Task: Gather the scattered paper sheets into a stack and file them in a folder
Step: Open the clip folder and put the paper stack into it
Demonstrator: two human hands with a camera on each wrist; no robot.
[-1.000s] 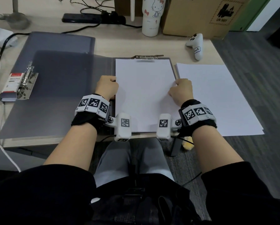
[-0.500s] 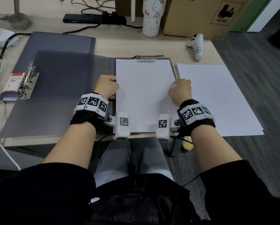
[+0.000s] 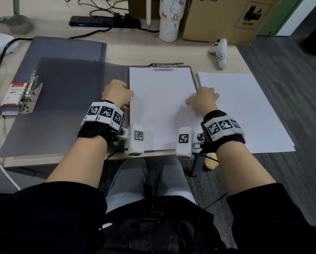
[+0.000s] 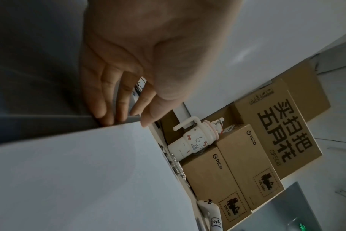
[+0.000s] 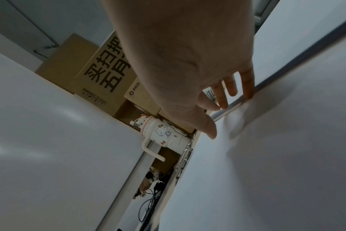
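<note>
A stack of white paper sheets (image 3: 161, 107) lies on the right half of an open grey folder (image 3: 65, 99), its top edge under a metal clip (image 3: 164, 65). My left hand (image 3: 117, 96) is at the stack's left edge; in the left wrist view its fairly straight fingers (image 4: 109, 109) touch that edge of the paper (image 4: 79, 179). My right hand (image 3: 204, 97) is at the right edge. Its thumb (image 5: 209, 128) lies on the top sheet (image 5: 277, 156) and its fingers (image 5: 247, 87) reach over the side. A second white stack (image 3: 241, 110) lies to the right.
A ring mechanism (image 3: 28, 92) sits on the folder's left flap. At the back stand a cartoon-cat cup (image 3: 172, 19), a cardboard box (image 3: 226, 17), a power strip (image 3: 104, 22) and a white controller (image 3: 220, 52). The second stack overhangs the table's right edge.
My right thumb has spread out onto the top sheet. Both hands stay at the stack's two side edges, almost where they were.
</note>
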